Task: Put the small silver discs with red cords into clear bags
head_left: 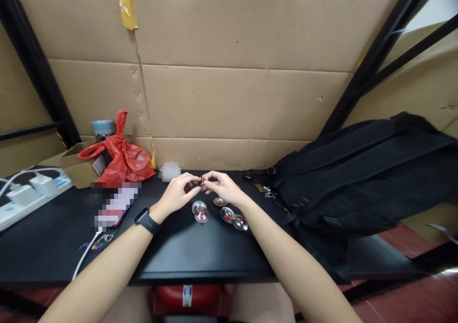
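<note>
Both hands meet above the black table (pixel 200 261). My left hand (pixel 178 192) and my right hand (pixel 224 188) pinch a small finger cymbal (pixel 202 182) between the fingertips. It is seen nearly edge-on, with a bit of red at its middle; the fingers cover much of it. Below the left hand, a shiny finger cymbal (pixel 201 214) with a red centre overlaps another one. More of these cymbals lie under my right hand and forearm: one alone (pixel 220 202), and a touching pair, the left one (pixel 227 214) and the right one (pixel 239 222).
A black backpack (pixel 365 170) fills the right side. To the left are a red plastic bag (pixel 125 158), a cardboard box (pixel 80 165), a charging phone (pixel 119 206), keys (pixel 107 237) and a power strip (pixel 32 201). Clear plastic packaging (pixel 170 171) lies by the cardboard wall (pixel 229 98).
</note>
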A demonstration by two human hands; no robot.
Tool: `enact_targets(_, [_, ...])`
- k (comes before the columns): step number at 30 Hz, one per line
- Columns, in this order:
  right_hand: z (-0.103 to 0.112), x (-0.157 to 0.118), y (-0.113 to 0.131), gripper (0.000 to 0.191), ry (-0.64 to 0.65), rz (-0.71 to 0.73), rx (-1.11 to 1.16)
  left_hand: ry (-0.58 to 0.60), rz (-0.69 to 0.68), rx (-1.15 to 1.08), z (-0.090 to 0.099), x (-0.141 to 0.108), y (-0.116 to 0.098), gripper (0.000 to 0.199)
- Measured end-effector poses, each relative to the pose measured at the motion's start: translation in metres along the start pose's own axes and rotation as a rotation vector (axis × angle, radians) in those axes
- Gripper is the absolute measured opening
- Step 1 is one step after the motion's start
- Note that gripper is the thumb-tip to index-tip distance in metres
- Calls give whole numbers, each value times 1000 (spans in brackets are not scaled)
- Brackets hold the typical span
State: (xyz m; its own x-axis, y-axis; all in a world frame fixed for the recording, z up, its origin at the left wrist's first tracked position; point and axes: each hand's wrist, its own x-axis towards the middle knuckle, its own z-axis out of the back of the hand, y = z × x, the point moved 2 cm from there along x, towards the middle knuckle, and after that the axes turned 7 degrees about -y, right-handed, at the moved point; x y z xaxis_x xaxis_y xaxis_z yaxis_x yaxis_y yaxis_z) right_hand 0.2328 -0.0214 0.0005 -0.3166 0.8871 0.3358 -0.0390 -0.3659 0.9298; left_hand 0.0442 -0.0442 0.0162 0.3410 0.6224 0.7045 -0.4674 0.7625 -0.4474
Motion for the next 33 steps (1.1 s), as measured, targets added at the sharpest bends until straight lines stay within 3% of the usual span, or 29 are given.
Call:
enact_targets(6, [-11,-4,3,39,69,-32,89,-28,-29,24,-3,-2,-4,13])
enact_targets(15, [-16,-4,10,45,-106,34,136,-80,-4,112,7,4,2,10])
enact_targets(19, [18,0,8,44,-229,107,-152,-155,77,221,24,5,27,10])
enact_targets(21, [44,1,4,39,-245,151,-476,-81,120,273,29,3,43,11])
enact_targets(24, [80,0,-10,32,-234,74,-777,25,186,310,32,-2,60,13])
enact_targets(28, [109,-1,-31,36,-163,-94,-840,66,233,351,31,-4,68,19])
enact_targets(33, [123,-1,-49,37,-72,-196,-770,139,236,302,29,-4,67,22])
